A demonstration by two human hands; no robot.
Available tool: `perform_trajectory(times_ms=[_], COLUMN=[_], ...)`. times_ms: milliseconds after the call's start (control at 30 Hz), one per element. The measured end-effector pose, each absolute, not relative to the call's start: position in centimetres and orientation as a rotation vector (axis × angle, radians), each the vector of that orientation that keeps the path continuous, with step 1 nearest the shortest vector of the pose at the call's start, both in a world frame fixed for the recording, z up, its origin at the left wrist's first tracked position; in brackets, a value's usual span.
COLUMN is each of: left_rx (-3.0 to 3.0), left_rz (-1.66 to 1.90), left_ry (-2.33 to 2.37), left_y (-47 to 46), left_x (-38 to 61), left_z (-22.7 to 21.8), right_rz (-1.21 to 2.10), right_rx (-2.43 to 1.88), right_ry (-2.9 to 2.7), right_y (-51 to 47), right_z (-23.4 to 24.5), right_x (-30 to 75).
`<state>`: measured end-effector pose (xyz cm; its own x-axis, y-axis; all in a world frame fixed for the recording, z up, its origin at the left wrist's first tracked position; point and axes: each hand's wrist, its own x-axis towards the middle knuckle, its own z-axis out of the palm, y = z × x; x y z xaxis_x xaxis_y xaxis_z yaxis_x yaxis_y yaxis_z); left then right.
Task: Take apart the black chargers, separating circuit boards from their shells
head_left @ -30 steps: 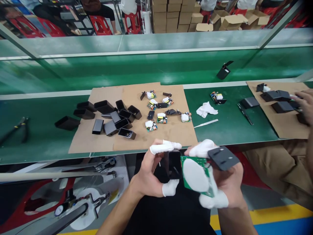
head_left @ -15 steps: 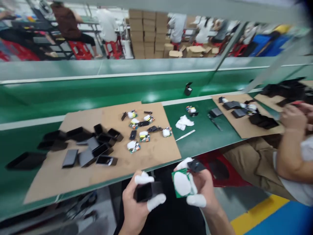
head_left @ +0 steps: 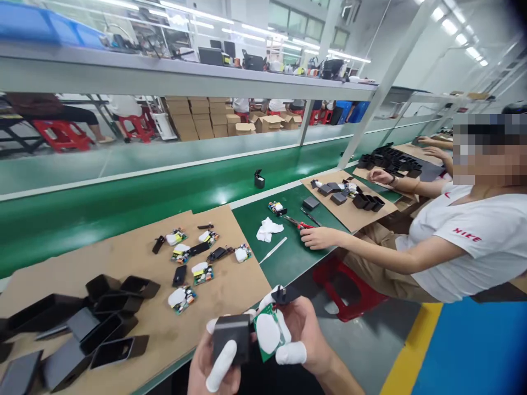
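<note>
My left hand (head_left: 216,359), with white finger cots, is closed around a black plastic case (head_left: 233,336). Just to its right, a green circuit board (head_left: 263,351) with a white pad is pinched in my right hand (head_left: 307,334), which also wears white finger cots. A black plug cover (head_left: 287,295) with metal prongs sits at the top of the same grip. The board's left edge is close beside the case; whether they touch I cannot tell. Both hands are in front of the bench edge, over my dark lap.
Cardboard (head_left: 156,318) carries several black cases (head_left: 111,334) and several circuit boards (head_left: 201,272). A white cloth (head_left: 269,229) and a white strip (head_left: 273,249) lie on the green bench. At right sits a co-worker, one hand (head_left: 319,238) at red-handled pliers (head_left: 302,225). A shelf crosses above.
My view has swung up and right. My left hand has turned the case and brought it close to the board. The co-worker's hand has come down to the red-handled pliers.
</note>
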<state>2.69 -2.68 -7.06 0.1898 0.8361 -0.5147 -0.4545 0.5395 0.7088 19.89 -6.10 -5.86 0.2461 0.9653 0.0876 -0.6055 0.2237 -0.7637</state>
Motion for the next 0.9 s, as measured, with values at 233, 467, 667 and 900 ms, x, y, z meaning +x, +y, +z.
perform_trajectory(times_ms=[233, 467, 667, 900], left_rx=[1.096, 1.669, 1.683, 1.602], left_rz=[1.131, 1.009, 1.134, 1.143], left_ry=[0.903, 0.843, 0.821, 0.815], left_y=[-1.8, -1.9, -2.3, -2.7], left_x=[1.3, -0.2, -0.2, -0.4], left_z=[-4.5, -1.5, -0.9, -2.6], right_rz=[1.137, 0.928, 0.895, 1.164], right_rx=[-0.760, -0.843, -0.831, -0.712], right_ry=[-0.759, -0.853, -0.991, -1.018], right_y=[-6.8, -8.0, -7.7, -6.9], right_z=[-3.5, -2.4, -1.3, -0.2], right_x=[19.1, 19.9, 19.3, 17.8])
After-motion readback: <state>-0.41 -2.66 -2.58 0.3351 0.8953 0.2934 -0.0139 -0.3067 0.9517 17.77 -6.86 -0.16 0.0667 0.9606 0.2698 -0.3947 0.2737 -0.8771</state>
